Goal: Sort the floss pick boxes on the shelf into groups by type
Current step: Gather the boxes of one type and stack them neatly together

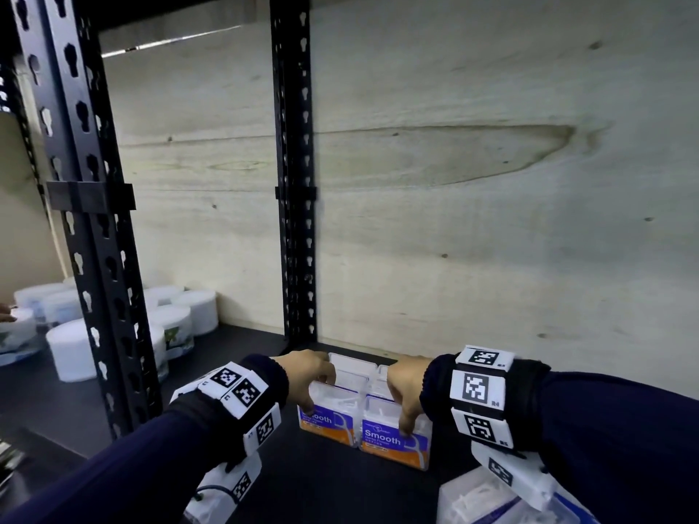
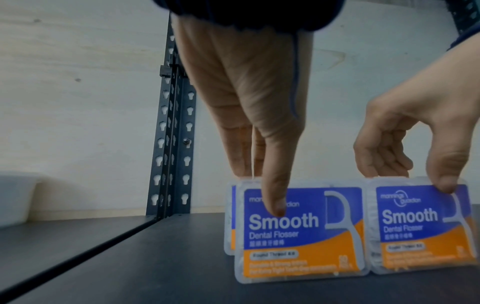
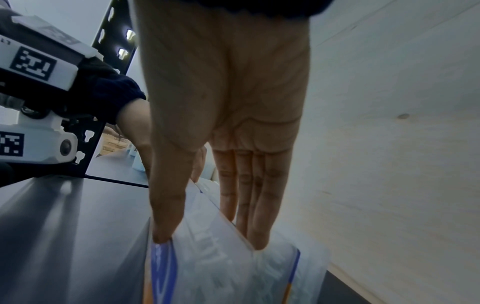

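Squaring two orange boxes: your left hand pinches the left box, your right hand pinches the right box; keep fronts flush on the shelf.

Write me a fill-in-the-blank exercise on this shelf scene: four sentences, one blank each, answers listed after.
1. The big word printed on each front floss pick box is ____.
2. The lower band of each front label is coloured ____.
3. The right hand pinches the front box on the right between fingers and ____.
4. The white round tubs stand to the ____ of the black upright post.

Missing words: Smooth; orange; thumb; left
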A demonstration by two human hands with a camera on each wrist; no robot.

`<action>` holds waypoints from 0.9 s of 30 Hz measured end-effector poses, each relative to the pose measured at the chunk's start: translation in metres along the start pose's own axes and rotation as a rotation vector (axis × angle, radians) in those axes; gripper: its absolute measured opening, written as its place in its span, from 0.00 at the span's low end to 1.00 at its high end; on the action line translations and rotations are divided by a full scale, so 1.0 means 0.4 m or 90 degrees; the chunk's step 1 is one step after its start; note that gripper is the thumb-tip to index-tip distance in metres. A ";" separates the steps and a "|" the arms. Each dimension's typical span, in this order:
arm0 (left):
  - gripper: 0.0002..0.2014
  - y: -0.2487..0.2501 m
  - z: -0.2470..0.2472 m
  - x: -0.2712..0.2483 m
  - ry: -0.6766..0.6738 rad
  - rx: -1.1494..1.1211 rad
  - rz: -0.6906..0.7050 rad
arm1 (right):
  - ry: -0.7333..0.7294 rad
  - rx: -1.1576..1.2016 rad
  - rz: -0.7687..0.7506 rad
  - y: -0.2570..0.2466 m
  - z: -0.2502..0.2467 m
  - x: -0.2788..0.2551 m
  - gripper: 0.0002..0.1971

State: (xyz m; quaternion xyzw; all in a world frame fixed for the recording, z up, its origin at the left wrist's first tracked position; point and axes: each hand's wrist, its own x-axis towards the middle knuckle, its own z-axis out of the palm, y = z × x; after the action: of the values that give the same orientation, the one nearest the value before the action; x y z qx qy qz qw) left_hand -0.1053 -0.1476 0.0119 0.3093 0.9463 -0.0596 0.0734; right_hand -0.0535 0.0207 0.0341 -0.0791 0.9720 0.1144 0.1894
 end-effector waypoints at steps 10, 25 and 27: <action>0.38 0.019 0.013 0.008 -0.006 -0.002 0.004 | 0.037 -0.041 -0.053 0.027 0.007 0.002 0.37; 0.36 0.037 0.010 0.014 -0.015 0.009 -0.003 | 0.027 -0.030 -0.068 0.046 0.008 -0.008 0.37; 0.36 0.038 0.009 0.014 -0.016 0.010 -0.003 | 0.030 -0.027 -0.069 0.047 0.008 -0.010 0.37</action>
State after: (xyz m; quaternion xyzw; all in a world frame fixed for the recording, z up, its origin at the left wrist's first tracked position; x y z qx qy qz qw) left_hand -0.1004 -0.1327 0.0066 0.3072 0.9454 -0.0709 0.0826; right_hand -0.0525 0.0402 0.0363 -0.1383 0.9678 0.1228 0.1708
